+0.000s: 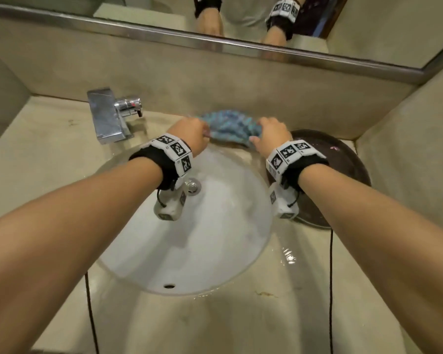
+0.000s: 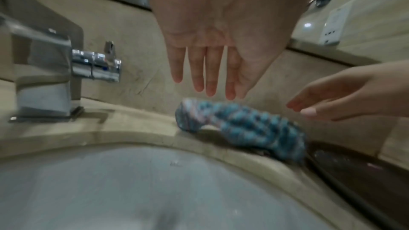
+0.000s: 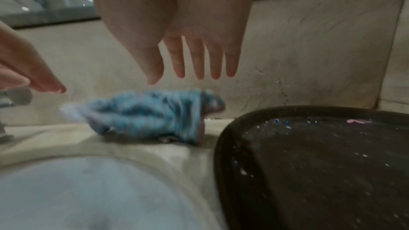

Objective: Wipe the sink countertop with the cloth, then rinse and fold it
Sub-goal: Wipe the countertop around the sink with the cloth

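A bunched blue and white cloth (image 1: pixel 229 126) (image 2: pixel 241 127) (image 3: pixel 152 113) lies on the beige countertop (image 1: pixel 49 154) behind the white sink basin (image 1: pixel 189 238), against the back wall. My left hand (image 1: pixel 189 134) (image 2: pixel 208 69) hovers just above the cloth's left end with straight fingers. Over the cloth's right end is my right hand (image 1: pixel 271 134) (image 3: pixel 192 59), its fingers also straight and pointing down. The wrist views show a gap between both hands and the cloth. Neither hand holds anything.
A chrome faucet (image 1: pixel 108 116) stands at the back left of the basin. A dark round tray (image 1: pixel 343 169) (image 3: pixel 321 163) with small crumbs sits to the right of the sink, close to the cloth. A mirror edge (image 1: pixel 215 44) runs above the backsplash. Water glistens on the counter (image 1: pixel 288 256).
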Demonstrator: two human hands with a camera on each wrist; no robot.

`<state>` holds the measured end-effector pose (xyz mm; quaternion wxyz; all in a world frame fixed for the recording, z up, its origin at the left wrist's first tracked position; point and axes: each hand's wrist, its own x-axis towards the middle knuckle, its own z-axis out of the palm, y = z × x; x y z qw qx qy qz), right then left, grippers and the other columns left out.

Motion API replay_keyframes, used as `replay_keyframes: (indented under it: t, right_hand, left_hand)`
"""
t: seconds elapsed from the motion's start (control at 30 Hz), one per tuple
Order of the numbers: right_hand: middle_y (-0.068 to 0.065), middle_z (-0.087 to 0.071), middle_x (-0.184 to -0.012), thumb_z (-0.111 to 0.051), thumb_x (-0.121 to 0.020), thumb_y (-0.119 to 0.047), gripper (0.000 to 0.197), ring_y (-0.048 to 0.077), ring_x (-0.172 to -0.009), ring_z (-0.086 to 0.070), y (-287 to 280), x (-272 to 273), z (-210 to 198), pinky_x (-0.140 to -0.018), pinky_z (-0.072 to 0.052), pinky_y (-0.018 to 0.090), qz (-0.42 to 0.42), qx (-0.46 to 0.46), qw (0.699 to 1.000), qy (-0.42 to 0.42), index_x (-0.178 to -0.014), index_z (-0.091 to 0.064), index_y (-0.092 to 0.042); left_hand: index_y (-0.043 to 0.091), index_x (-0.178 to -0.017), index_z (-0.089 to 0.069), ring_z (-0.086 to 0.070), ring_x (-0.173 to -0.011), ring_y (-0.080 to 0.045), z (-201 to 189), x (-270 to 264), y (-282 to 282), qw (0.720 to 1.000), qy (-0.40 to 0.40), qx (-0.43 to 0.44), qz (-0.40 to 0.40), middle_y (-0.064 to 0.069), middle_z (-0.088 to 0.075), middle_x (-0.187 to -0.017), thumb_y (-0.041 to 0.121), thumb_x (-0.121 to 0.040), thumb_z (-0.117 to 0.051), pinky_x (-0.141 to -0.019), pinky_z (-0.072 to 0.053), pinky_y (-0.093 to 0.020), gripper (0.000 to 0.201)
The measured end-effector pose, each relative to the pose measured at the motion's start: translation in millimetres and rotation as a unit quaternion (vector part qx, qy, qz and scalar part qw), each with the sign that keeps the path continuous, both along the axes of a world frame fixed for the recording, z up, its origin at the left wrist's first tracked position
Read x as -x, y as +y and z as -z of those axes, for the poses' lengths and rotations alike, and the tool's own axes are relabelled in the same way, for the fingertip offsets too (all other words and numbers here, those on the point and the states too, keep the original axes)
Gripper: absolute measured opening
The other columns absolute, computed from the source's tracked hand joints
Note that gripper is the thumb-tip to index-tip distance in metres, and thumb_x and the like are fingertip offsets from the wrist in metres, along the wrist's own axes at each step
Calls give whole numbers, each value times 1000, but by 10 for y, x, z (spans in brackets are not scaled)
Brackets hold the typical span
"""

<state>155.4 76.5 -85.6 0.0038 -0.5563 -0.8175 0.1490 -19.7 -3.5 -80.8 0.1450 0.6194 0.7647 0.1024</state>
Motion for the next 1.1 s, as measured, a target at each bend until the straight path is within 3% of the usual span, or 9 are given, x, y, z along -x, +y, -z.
replay_keyframes:
  t: [0.23, 0.33, 0.47, 0.6, 0.83, 1.1]
  right_hand:
    - [13, -44, -139, -51, -93, -25, 48, 31, -129, -40, 103, -47, 400, -108, -35, 40, -18, 62, 998, 10, -137, -41, -11]
    - [13, -38, -144, -49, -94, -26, 50, 32, -133, -37, 173, -6, 482, -111, -30, 38, -30, 82, 996, 2, -141, -37, -12]
    - [17, -23, -152, -44, -96, -30, 57, 34, -140, -25, 235, 113, 655, -116, -23, 43, -32, 109, 992, -60, -147, -26, -14]
    - [18, -12, -156, -39, -97, -31, 58, 37, -143, -11, 290, 220, 778, -117, -16, 49, -40, 122, 984, -121, -149, -18, -17]
    - [24, -1, -157, -32, -99, -35, 55, 47, -143, -1, 302, 479, 728, -117, -2, 52, -65, 121, 980, -145, -150, -11, -28]
    - [25, 0, -156, -32, -100, -36, 56, 48, -143, 1, 198, 1045, 723, -117, 0, 52, -131, 113, 971, -167, -150, -9, -31]
  left_hand:
    - [12, -127, -52, -47, -124, -32, 522, 37, 221, 998, -7, 50, 35, -13, -49, -136, 16, -88, -53, -101, -43, -42, 40]
    - [11, -137, -44, -34, -135, -33, 642, 21, 388, 997, -15, 29, 70, -18, -36, -145, 16, -89, -53, -112, -30, -43, 49]
    - [22, -145, -28, -17, -143, -34, 838, -18, 569, 988, 49, 73, 129, -14, -17, -156, 30, -92, -49, -116, -17, -49, 58]
    - [31, -148, -15, -3, -146, -33, 948, 1, 596, 982, 69, 128, 123, -6, -2, -159, 42, -94, -42, -117, -11, -52, 61]
    - [30, -145, -26, -7, -146, -31, 966, 373, 556, 991, 32, 98, 83, -6, -13, -157, 33, -95, -42, -114, -17, -56, 52]
    - [30, -145, -25, -5, -146, -31, 1042, 828, 216, 996, 34, 81, 6, -7, -12, -157, 36, -95, -42, -116, -13, -55, 53]
